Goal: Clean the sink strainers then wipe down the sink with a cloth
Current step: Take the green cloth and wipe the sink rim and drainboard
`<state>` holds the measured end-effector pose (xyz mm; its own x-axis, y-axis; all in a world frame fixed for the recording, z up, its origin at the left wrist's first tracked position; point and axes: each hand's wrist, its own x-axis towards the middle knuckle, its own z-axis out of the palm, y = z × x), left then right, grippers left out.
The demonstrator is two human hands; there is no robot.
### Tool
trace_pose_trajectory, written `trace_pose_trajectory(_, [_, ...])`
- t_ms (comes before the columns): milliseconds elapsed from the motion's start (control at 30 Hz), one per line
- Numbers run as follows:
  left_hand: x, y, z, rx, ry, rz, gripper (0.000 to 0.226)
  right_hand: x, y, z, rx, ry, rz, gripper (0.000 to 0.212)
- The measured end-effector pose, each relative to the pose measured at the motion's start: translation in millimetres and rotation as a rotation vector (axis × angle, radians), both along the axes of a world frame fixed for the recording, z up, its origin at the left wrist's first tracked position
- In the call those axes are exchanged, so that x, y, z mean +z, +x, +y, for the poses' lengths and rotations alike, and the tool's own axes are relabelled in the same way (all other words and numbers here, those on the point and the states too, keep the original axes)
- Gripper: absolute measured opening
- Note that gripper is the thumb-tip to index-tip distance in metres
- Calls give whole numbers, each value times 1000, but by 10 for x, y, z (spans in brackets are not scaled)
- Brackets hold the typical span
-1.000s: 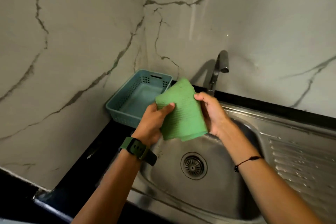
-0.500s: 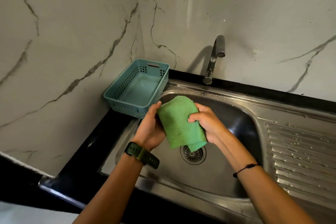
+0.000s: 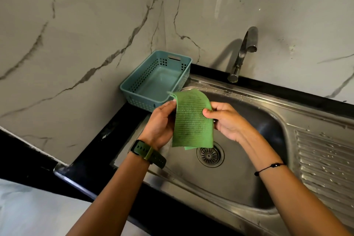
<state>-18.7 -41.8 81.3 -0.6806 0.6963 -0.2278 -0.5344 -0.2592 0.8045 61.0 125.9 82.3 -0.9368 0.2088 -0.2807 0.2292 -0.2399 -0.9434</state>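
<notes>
Compared with half a second earlier, the green cloth (image 3: 192, 121) is no longer wrapped between the palms — it now hangs as an open sheet, folded over at its top edge, with a second layer showing at the bottom. The left hand (image 3: 161, 122) has shifted to the cloth's left edge, fingers curled loosely around it. The right hand (image 3: 228, 119) pinches the right edge between thumb and fingers.

The cloth hangs above the basin of the sink (image 3: 239, 188), its lower edge just above the strainer (image 3: 209, 155), which sits in the drain. The basin's right half and front wall are unobstructed. The teal basket (image 3: 134, 90) stands at the worktop's back-left corner, close behind the cloth — the tap (image 3: 242, 54) rises at the back edge. The drainboard (image 3: 325, 168) extends along the right side.
</notes>
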Motion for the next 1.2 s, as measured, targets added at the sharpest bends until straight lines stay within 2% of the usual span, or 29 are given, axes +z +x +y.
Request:
trace_pose_trajectory(67, [14, -1, 14, 24, 6, 35, 34, 19, 30, 37, 37, 5, -6, 25])
trace_pose_trajectory(167, [33, -17, 34, 106, -7, 101, 23, 43, 73, 83, 108, 4, -5, 33])
trace_pose_trajectory(267, [86, -32, 68, 187, -47, 132, 23, 66, 106, 122, 164, 3, 10, 40])
trace_pose_trajectory(467, [170, -9, 172, 359, -105, 97, 26, 74, 116, 145, 177, 83, 29, 48])
trace_pose_trajectory(600, [204, 32, 155, 311, -202, 162, 32, 81, 104, 100, 170, 157, 3, 53])
trace_pose_trajectory(733, [235, 38, 73, 255, -387, 347, 11, 73, 121, 57, 112, 24, 40, 46])
trace_pose_trajectory(800, [214, 44, 15, 254, -445, 387, 14, 68, 133, -19, 132, -124, 54, 34])
trace_pose_trajectory(867, [168, 67, -75, 250, -514, 451, 13, 43, 124, -164, 171, -161, -10, 33])
trace_pose_trajectory(933, [99, 47, -213, 237, -641, 558, 13, 4, 85, -346, 180, -29, -116, 33])
trace_pose_trajectory(1000, [14, 10, -431, 236, -754, 610, 12, -46, 38, -536, 147, 201, -169, 24])
trace_pose_trajectory(1100, [-117, -40, -812, 293, -839, 535, 14, -173, 8, -787, 138, 737, -120, 27])
trace_pose_trajectory(1167, [-227, 6, -1035, 352, -877, 470, 17, -310, 42, -1076, 255, 1113, -46, 40])
trace_pose_trajectory(1200, [-289, 51, -1117, 377, -885, 446, 19, -396, 71, -1249, 339, 1210, -1, 42])
